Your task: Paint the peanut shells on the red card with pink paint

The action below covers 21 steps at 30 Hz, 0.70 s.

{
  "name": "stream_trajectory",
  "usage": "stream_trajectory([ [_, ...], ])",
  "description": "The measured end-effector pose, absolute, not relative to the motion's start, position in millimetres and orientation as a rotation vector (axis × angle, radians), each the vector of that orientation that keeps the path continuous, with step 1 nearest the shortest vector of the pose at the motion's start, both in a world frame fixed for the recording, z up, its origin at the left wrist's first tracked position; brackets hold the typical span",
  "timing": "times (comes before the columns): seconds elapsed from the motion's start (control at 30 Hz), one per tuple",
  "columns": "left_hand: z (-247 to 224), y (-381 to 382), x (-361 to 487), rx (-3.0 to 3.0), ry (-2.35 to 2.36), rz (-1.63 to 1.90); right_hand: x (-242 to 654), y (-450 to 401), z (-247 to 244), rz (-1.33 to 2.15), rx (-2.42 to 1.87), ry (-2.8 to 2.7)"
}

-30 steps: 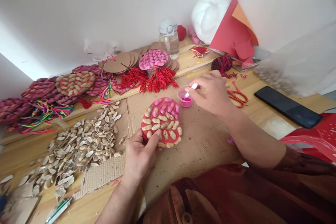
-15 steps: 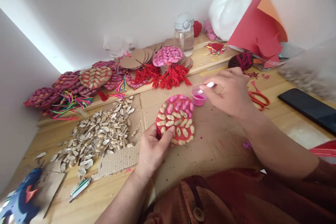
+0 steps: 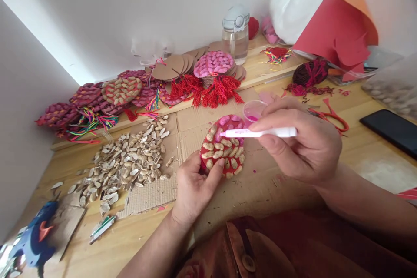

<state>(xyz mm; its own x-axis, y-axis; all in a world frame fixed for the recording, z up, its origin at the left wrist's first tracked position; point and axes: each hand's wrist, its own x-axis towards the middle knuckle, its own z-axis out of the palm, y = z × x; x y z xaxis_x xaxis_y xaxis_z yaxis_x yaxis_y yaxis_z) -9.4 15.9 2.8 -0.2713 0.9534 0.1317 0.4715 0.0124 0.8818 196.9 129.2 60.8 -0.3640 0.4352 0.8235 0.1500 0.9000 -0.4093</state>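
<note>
My left hand (image 3: 198, 182) grips the lower left edge of a round red disc (image 3: 206, 149) covered with peanut shells, thumb on top. The shells near its far edge are pink; the nearer ones are plain tan. In my right hand (image 3: 299, 139) is a slim white marker pen (image 3: 273, 132), pinched between thumb and fingers. Its pink tip points left, over the shells at the border of pink and tan; whether it touches one I cannot tell. Just behind the pen stands a small clear cup (image 3: 253, 107) with magenta liquid, partly hidden by my right hand.
Loose peanut shells (image 3: 130, 160) lie heaped on the left. A blue glue gun (image 3: 34, 236) and a green-white cutter (image 3: 102, 229) sit front left. Finished peanut discs (image 3: 87, 95), cardboard rounds (image 3: 167, 69) and a water bottle (image 3: 235, 37) line the back. Orange scissors (image 3: 335, 121) and a phone (image 3: 391, 132) lie right.
My right hand has brought the white pen out of the cup and left over the disc. My left hand keeps its hold on the disc. The view has shifted slightly.
</note>
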Motion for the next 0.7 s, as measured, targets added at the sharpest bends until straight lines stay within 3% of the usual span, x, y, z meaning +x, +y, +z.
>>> stream_trajectory([
  [0.7,6.1,16.1,-7.2,1.591,1.807,1.202,195.3,123.2,63.0,0.177,-0.478,-2.01],
])
